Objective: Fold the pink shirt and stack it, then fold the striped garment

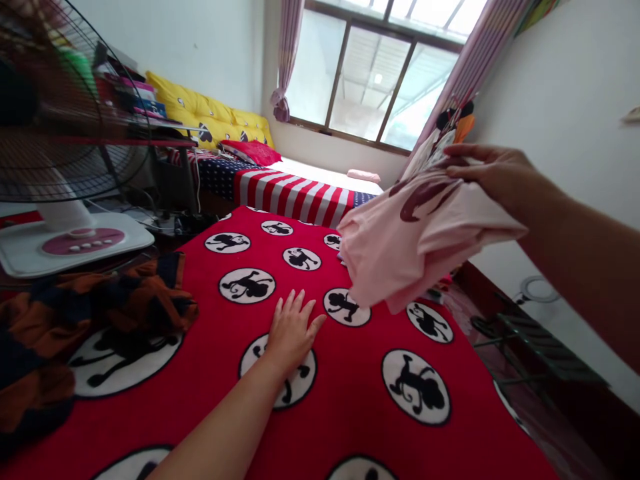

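- Head view, your right hand: your fingers are closed on a folded pink garment, pinching its upper edge so the bundle hangs in the air above the far right part of the bed. It touches nothing below it.
- Head view, the garment itself: it already lies in several layers with a dark red print showing on the top face, so I judge the folding largely done. It has not been set down anywhere.
- Head view, your left hand: it lies flat, fingers spread and open, palm down on the red blanket with its black-and-white cartoon roundels. It holds nothing, and it sits just below and left of the hanging garment.
- Head view, left of you: a crumpled orange-and-navy striped cloth lies in a heap on the blanket, well apart from both hands. It looks unfolded, so by my reading that piece is still to be handled.
- Head view, surroundings: a standing fan stands at the left edge, a striped red-and-white cover lies beyond the blanket, yellow cushions line the wall, and the window is at the far end.
- I cannot tell whether any finished pile of clothes exists; none shows here.
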Demonstrator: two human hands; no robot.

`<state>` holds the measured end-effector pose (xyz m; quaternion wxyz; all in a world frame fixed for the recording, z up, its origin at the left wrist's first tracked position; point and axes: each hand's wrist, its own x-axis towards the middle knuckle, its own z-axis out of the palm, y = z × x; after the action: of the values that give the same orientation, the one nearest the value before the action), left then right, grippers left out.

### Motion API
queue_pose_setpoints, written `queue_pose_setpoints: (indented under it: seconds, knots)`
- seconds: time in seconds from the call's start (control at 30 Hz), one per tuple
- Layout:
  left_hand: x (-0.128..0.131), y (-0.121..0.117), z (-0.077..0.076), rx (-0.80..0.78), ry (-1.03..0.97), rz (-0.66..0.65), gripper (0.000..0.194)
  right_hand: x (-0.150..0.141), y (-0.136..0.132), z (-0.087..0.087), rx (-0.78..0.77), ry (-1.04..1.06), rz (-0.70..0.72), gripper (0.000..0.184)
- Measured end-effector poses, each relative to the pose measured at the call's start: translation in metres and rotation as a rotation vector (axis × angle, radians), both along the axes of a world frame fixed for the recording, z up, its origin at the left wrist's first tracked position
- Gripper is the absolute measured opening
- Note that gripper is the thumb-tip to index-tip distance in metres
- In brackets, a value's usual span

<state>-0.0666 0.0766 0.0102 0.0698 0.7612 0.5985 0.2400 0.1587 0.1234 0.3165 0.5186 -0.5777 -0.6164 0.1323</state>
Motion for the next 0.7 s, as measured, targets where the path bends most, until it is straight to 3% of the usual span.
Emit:
queue_pose_setpoints:
  seconds: [0.1,0.17,0.27,0.3,0.43,0.57,0.7]
  knots:
    - [0.001,0.001,-0.003,0.007,0.014,0.010,0.051,0.029,0.044,0.011,0.107,0.002,-0.038,0.059]
    - [0.002,0.002,-0.004,0.011,0.020,0.020,0.050,0.057,0.070,0.002,0.149,0.037,-0.048,0.061]
    - [0.005,0.002,-0.005,0.020,0.025,0.035,0.049,0.108,0.100,-0.038,0.099,0.027,-0.140,0.061]
    - [0.006,0.002,-0.006,0.022,0.028,0.039,0.049,0.125,0.106,-0.056,0.032,-0.044,-0.247,0.060]
    - [0.007,0.003,-0.007,0.028,0.046,0.053,0.049,0.169,0.111,-0.131,-0.080,-0.156,-0.424,0.071]
    - [0.006,0.004,-0.008,0.027,0.053,0.045,0.047,0.151,0.088,-0.184,-0.025,-0.277,-0.376,0.055]
    - [0.006,0.003,-0.006,0.015,0.056,0.034,0.047,0.084,0.029,-0.223,0.033,-0.311,-0.180,0.039]
